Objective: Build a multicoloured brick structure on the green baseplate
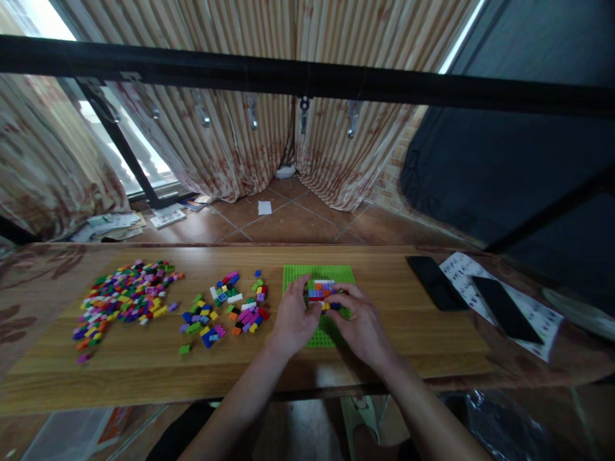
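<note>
A green studded baseplate (294, 274) lies on the wooden board. On it is a small block of toy bricks (321, 289) in white, orange, purple, blue and red rows. My left hand (294, 317) curls around the left side of this block, thumb at its front. From the right, my right hand (362, 320) closes its fingers on the front right of the block, by a yellow brick (325, 306) and a dark blue brick (335, 306). The fingers partly cover the bricks, so exact contact is hard to see.
A large heap of mixed toy bricks (129, 294) spreads at the left. Smaller groups of bricks (199, 314) lie nearer the baseplate, with a loose green brick (185, 349). At the right are a black phone (437, 283), another dark phone (507, 310) and a printed sheet (459, 266).
</note>
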Action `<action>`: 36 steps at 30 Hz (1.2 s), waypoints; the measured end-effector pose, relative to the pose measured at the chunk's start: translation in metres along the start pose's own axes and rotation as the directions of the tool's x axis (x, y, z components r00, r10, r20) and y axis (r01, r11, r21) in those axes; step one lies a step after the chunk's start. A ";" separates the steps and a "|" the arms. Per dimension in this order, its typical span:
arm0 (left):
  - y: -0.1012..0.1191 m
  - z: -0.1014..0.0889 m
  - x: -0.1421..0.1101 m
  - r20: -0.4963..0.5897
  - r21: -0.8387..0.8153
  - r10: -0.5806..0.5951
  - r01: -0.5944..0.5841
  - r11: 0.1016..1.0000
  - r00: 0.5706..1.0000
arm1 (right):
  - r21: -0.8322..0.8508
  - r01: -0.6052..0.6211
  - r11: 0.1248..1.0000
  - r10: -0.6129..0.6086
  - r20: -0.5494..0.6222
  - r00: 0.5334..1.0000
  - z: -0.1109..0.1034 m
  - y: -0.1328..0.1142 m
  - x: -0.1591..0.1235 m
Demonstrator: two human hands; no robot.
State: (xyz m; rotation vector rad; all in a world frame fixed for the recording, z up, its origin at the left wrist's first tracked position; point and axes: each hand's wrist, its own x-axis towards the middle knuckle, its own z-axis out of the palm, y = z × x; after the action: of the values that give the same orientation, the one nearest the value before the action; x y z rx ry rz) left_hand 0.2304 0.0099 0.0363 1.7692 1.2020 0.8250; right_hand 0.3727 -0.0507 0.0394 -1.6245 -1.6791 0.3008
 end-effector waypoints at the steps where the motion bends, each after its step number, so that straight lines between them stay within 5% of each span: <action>1: 0.000 0.000 0.000 0.003 -0.001 -0.005 0.005 1.000 1.000 | 0.003 -0.005 1.000 0.005 -0.001 1.000 0.000 0.000 0.000; 18: 0.011 0.004 -0.002 -0.019 0.058 -0.004 0.005 0.998 1.000 | -0.159 0.100 0.982 -0.096 0.036 0.995 -0.004 -0.004 0.003; 36: 0.013 0.012 -0.008 -0.080 0.165 0.010 0.004 0.986 0.997 | 0.031 -0.073 0.997 0.073 -0.004 0.997 -0.006 -0.001 0.003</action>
State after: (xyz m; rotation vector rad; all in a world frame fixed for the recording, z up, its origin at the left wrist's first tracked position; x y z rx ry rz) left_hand 0.2431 -0.0032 0.0427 1.8859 1.3542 0.8252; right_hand 0.3762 -0.0501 0.0459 -1.6649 -1.6059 0.3570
